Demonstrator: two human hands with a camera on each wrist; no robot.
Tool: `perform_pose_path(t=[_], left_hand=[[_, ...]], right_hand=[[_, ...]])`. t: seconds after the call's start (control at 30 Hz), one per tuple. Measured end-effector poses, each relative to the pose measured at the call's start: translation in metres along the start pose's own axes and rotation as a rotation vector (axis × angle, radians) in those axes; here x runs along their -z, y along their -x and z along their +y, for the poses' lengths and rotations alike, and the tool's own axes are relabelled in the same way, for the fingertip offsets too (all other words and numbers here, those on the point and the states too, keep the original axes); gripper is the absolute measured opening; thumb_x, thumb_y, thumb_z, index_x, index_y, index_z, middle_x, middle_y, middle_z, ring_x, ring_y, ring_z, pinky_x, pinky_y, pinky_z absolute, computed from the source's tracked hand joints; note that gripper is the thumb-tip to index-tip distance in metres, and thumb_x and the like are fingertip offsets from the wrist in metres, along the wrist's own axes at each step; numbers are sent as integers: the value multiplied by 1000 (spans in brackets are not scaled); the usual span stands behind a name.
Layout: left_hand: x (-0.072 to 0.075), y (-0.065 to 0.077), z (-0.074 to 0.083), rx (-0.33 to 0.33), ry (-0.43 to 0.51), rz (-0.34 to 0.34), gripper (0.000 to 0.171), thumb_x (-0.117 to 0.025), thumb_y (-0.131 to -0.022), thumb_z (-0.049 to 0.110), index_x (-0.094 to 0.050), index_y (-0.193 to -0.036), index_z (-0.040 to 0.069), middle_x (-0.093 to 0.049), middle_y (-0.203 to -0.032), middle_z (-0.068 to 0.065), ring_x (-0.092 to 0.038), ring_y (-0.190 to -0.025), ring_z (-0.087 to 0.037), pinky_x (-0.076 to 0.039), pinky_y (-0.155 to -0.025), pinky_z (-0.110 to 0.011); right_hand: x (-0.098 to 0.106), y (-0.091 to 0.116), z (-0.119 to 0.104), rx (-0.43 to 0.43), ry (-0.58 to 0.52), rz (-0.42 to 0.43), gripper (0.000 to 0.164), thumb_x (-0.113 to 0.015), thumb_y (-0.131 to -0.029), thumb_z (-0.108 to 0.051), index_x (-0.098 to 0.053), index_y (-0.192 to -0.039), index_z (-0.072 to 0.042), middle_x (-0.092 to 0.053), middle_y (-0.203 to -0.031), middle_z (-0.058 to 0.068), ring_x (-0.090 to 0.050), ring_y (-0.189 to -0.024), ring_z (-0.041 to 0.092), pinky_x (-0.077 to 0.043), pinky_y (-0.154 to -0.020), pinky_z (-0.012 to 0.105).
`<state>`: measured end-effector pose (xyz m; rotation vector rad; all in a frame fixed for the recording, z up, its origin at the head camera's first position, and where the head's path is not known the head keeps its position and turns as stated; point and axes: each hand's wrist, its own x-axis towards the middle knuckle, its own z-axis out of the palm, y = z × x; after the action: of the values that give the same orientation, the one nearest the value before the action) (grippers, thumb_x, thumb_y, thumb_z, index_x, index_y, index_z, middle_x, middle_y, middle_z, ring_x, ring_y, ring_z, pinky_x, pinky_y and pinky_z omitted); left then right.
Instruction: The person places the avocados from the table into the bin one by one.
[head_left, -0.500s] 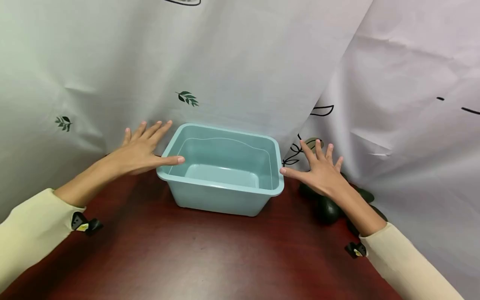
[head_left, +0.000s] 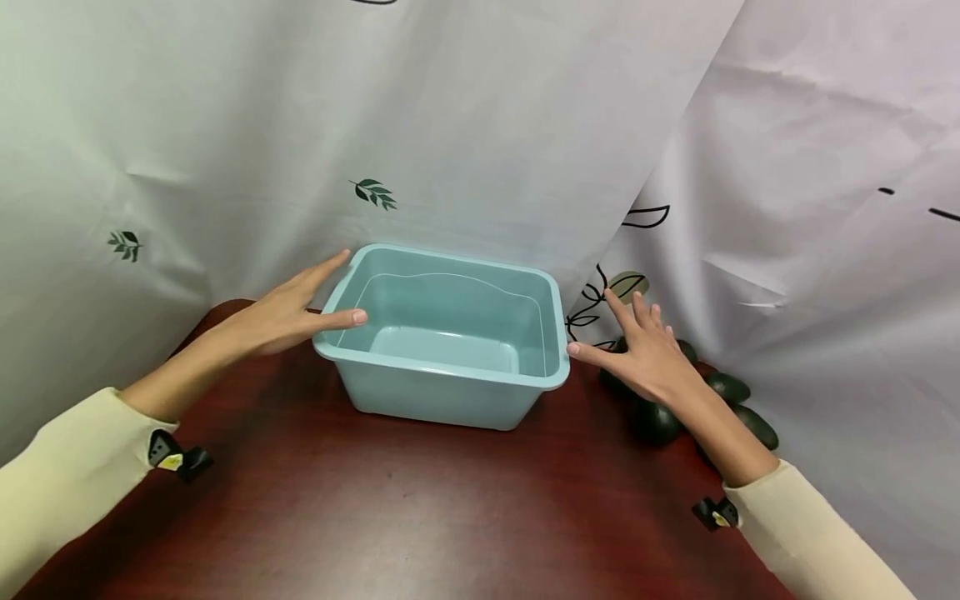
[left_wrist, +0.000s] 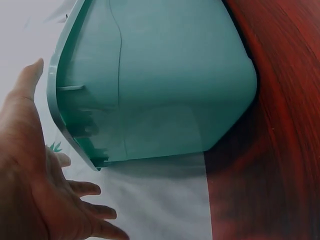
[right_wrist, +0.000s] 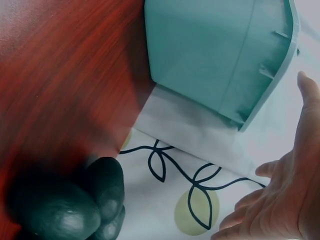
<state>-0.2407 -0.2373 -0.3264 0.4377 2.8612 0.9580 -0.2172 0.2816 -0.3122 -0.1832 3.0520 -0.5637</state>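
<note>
A light blue plastic basin (head_left: 435, 398) with nothing in it stands on the dark red table, close to the cloth backdrop. At its left end is my left hand (head_left: 281, 319), fingers straight and thumb stretched over the rim in the head view. In the left wrist view that hand (left_wrist: 45, 180) appears apart from the basin wall (left_wrist: 175, 75). My right hand (head_left: 648, 354) is spread beside the right end, its thumb tip close to the rim. The right wrist view shows a gap between this hand (right_wrist: 280, 200) and the basin (right_wrist: 210, 50). Neither hand holds anything.
Several dark green avocados (head_left: 656, 422) lie on the table's right side, partly hidden under my right forearm; some (right_wrist: 60, 212) also show in the right wrist view. A white cloth (head_left: 480, 150) with leaf prints hangs behind the table (head_left: 390, 500).
My left hand has turned, so its spread fingers now line up behind one another. The right hand has shifted slightly down and right, its fingers a little closer together. The basin stays put.
</note>
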Motion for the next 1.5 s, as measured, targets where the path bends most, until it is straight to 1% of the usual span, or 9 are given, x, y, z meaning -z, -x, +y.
perform_pose_path(t=[0.07, 0.17, 0.27, 0.4, 0.57, 0.7, 0.97, 1.33, 1.5], left_hand=[[-1, 0, -1, -8, 48, -9, 112, -73, -102, 64, -1, -183, 37, -10, -192, -11, -28, -170, -49, -33, -127, -82], [-3, 0, -1, -14, 90, -20, 112, -74, -103, 61, -1, -183, 36, -14, -190, -13, -46, -160, -50, -42, -124, -78], [-5, 0, -1, -18, 117, -34, 110, -72, -104, 60, 0, -183, 35, -17, -190, -14, -55, -152, -51, -46, -122, -76], [-6, 0, 0, -21, 140, -53, 107, -70, -105, 59, 0, -183, 36, -17, -189, -14, -52, -153, -53, -46, -121, -76], [-7, 0, -1, -24, 153, -76, 107, -71, -105, 57, 0, -183, 37, -12, -191, -11, -40, -162, -53, -40, -124, -79], [-7, -1, -1, -32, 155, -80, 107, -72, -105, 56, 0, -183, 38, -9, -192, -9, -31, -168, -49, -35, -128, -80], [-9, 0, -2, -26, 199, -96, 111, -75, -103, 52, 1, -183, 38, -10, -191, -11, -30, -167, -46, -34, -128, -78], [-12, 2, -1, -15, 342, -150, 124, -82, -98, 41, 10, -182, 37, -8, -189, -15, -28, -164, -44, -32, -128, -72], [-15, 3, -1, -11, 396, -149, 129, -85, -95, 34, 11, -182, 37, -12, -187, -17, -30, -162, -43, -33, -128, -70]], right_hand=[[-1, 2, 2, -8, -2, -6, 120, -61, -94, -92, -5, -183, -36, 12, -189, 19, 9, -174, 57, -5, -134, 85], [-1, 4, 5, -18, 5, -11, 119, -60, -94, -93, -4, -183, -37, 8, -190, 21, 5, -174, 56, -10, -131, 88], [-2, 6, 9, -28, 7, -18, 119, -60, -94, -93, -3, -183, -39, 6, -191, 19, 1, -175, 56, -19, -126, 90], [-7, 4, 22, -21, -14, -16, 117, -59, -93, -95, -2, -182, -44, 6, -192, 14, -1, -175, 54, -26, -120, 93], [-21, -4, 48, 1, -38, 6, 112, -57, -93, -96, -3, -180, -49, 5, -192, 11, 0, -177, 48, -25, -116, 95], [-13, 6, 36, -30, -42, -21, 116, -58, -92, -96, -3, -181, -47, 1, -192, 15, -8, -176, 53, -27, -119, 93], [-11, 20, 28, -68, -30, -38, 117, -59, -95, -92, 4, -181, -44, 0, -191, 19, -20, -170, 62, -30, -120, 90], [-18, 26, 38, -84, -49, -46, 116, -59, -95, -92, 5, -180, -46, -3, -190, 23, -19, -169, 64, -29, -121, 89], [-21, 28, 44, -96, -54, -50, 119, -61, -94, -92, 2, -182, -42, -6, -190, 23, -18, -169, 64, -28, -123, 88]])
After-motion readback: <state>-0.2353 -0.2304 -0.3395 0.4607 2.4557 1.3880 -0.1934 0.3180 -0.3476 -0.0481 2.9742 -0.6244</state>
